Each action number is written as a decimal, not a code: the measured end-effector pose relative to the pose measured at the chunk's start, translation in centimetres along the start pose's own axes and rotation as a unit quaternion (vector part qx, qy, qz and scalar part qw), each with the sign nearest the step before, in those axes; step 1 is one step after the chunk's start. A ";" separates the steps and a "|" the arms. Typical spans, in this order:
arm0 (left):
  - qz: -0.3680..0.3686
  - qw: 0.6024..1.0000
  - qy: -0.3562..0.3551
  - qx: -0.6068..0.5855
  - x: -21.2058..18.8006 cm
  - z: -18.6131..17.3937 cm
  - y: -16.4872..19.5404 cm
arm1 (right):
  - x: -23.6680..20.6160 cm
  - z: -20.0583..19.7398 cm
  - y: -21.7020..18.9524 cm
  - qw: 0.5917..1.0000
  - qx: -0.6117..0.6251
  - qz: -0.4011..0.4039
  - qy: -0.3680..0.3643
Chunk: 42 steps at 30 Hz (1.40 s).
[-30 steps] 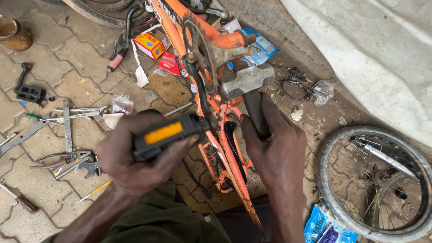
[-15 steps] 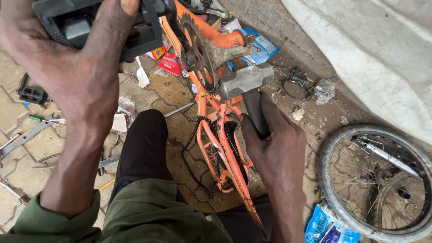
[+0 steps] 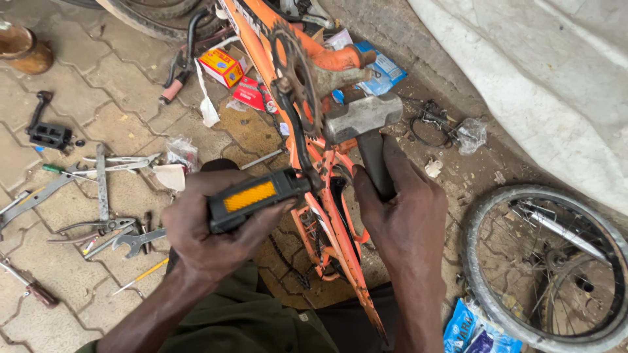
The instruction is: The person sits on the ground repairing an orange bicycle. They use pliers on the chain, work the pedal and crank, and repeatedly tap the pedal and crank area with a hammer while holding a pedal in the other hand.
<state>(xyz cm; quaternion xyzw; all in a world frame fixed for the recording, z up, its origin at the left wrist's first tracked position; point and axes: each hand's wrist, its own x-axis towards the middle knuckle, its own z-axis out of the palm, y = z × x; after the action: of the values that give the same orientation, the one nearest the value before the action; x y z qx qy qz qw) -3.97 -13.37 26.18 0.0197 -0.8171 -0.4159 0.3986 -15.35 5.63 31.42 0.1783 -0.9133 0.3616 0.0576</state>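
orange bicycle frame point(image 3: 327, 216) lies across the paved floor point(image 3: 111, 72), running from top centre of the frame down to bottom centre, chainring point(image 3: 294, 72) facing up.

left hand point(image 3: 209, 229), lower centre-left, wrapped around a black pedal point(image 3: 252, 196) with an amber reflector; pedal sits at the end of the crank arm point(image 3: 297, 140), touching the frame side.

right hand point(image 3: 402, 209), lower centre-right, fist closed on the dark handle of a hammer point(image 3: 363, 117); steel head rests just beside the chainring, near the bottom bracket. whether the head actually touches the crank is hard to tell from this angle.

left of frame: pliers and spanners point(image 3: 104, 229) scattered on the pavers, a second black pedal point(image 3: 49, 135) further up left, small red and yellow box point(image 3: 222, 65) near top centre.

lower right: loose spoked wheel point(image 3: 549, 261) lying flat. white sheet point(image 3: 543, 78) upper right.
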 end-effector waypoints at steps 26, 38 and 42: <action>-0.213 0.961 0.007 -0.175 -2.7 -0.2 -0.4 | -5.3 -4.6 -9.0 0.929 0.200 -0.171 -0.260; -0.289 0.954 -0.052 -0.064 -2.3 1.2 -0.4 | -2.1 -3.9 -4.2 0.954 0.187 -0.027 -0.232; -0.222 0.963 -0.026 -0.154 -2.6 -0.1 -0.7 | -2.6 -5.8 -8.7 0.922 0.233 -0.156 -0.269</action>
<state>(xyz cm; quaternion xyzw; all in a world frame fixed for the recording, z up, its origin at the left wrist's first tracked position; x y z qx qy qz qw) -2.33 -12.89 24.08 0.1279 -0.7286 -0.6151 0.2729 -9.82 4.47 40.64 0.4176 -0.7452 0.4887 -0.1774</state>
